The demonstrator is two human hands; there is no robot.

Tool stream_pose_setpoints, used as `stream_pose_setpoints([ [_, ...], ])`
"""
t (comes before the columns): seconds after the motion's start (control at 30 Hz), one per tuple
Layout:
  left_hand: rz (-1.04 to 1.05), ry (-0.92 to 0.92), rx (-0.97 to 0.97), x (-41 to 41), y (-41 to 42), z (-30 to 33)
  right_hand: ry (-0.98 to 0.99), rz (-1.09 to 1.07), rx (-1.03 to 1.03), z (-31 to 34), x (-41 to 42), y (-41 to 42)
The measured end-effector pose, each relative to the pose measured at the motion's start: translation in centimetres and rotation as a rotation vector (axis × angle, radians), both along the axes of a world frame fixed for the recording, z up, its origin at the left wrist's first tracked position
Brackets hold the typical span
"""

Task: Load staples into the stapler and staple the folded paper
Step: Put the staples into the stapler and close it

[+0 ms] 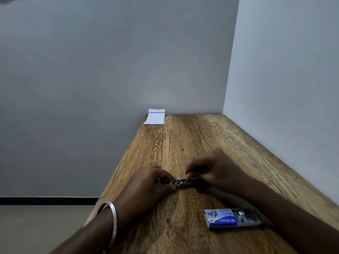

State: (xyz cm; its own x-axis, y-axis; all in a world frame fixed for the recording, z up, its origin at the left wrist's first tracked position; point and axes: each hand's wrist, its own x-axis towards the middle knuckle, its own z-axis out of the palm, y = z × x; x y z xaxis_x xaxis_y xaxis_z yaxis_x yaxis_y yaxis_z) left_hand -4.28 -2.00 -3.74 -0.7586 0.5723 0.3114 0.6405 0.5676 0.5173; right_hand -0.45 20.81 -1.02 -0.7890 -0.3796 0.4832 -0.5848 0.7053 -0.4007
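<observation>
A small metal stapler [180, 182] lies on the wooden table [183, 143], lengthwise between both hands. My left hand [146, 186] grips its left end with thumb and fingers. My right hand [211, 171] pinches the top of its right half; whether staples are between those fingers is hidden. A blue staple box [222, 218] lies near the front right, its inner tray [247, 218] slid out with staple strips inside. The folded white paper [155, 117] rests at the far left corner of the table, against the wall.
Grey walls [284, 88] close the table's far and right sides. The table's left edge [121, 158] drops to the floor. A metal bangle [111, 217] sits on my left wrist.
</observation>
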Motion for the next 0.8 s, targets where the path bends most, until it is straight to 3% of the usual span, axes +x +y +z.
stream_pose_setpoints([
  [0.47, 0.014, 0.003, 0.035, 0.4, 0.0, 0.2, -0.088, -0.046, -0.07, -0.8, 0.2, 0.9],
  [0.6, 0.02, -0.006, 0.032, 0.5, -0.1, 0.3, -0.203, -0.07, -0.233, -1.0, 0.4, 1.8],
  [0.8, 0.066, -0.036, -0.004, 0.3, -1.6, 0.2, -0.306, -0.128, -0.022, -1.2, 0.3, 2.5],
])
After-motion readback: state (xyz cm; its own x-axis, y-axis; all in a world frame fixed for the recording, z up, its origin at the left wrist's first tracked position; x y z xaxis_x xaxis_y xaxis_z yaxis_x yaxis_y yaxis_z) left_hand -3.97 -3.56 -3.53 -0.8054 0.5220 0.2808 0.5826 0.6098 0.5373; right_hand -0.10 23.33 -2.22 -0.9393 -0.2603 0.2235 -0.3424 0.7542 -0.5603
